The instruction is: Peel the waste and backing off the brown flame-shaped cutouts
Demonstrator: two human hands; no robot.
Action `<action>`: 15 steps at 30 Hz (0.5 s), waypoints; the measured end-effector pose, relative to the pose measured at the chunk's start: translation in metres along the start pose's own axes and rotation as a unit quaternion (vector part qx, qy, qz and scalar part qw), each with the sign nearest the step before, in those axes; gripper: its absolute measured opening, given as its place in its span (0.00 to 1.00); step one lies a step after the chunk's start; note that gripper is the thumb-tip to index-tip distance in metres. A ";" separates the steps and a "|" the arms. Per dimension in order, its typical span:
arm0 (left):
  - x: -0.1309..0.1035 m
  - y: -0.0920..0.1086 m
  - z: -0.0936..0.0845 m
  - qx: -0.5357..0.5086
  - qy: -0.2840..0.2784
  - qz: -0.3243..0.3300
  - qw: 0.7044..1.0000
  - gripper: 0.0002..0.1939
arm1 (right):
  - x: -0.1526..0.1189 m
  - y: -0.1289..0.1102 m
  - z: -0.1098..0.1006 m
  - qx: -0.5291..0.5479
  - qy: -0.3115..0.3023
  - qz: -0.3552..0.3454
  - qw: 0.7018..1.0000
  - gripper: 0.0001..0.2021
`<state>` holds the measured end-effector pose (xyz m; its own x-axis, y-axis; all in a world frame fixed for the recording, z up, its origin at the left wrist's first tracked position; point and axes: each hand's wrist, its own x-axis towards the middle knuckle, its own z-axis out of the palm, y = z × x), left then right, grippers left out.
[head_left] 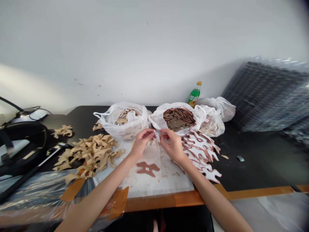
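Observation:
Over a white sheet (142, 188) on the table, my left hand (142, 142) and my right hand (173, 144) are raised close together, fingertips pinched. A small white piece (157, 136) is between them, thin like paper; its kind is not clear. Below lies a flat reddish-brown wavy cutout (142, 169) with a small white mark at its middle. Left of my left hand spreads a heap of curled tan peelings (96, 148). Beside my right forearm lie overlapping white-faced, brown-edged cutouts (199, 149).
Behind my hands stand a white plastic bag of tan and dark scraps (113, 129) and another bag of stacked brown cutouts (177, 119). Farther back are a green drink bottle (194, 95), tied bags (213, 124) and stacked dark trays (260, 93). A black bag (36, 135) sits left.

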<state>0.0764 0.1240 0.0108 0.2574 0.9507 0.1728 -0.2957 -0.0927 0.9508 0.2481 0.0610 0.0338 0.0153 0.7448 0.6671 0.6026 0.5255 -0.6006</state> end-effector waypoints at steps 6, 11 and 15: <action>0.001 0.003 0.000 0.021 0.003 0.003 1.000 0.13 | 0.002 0.002 0.000 0.015 -0.038 -0.008 0.999 0.05; 0.002 0.002 -0.002 0.028 0.007 0.007 1.000 0.13 | 0.002 0.004 0.004 -0.016 -0.060 -0.028 0.998 0.05; 0.002 0.001 -0.002 0.032 0.035 0.023 0.999 0.12 | 0.002 0.002 0.006 -0.015 -0.079 -0.033 0.996 0.05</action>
<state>0.0746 0.1265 0.0117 0.1794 0.9630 0.2012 -0.2469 -0.1539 0.9567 0.2448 0.0660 0.0311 -0.1505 0.7654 0.6257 0.6218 0.5653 -0.5420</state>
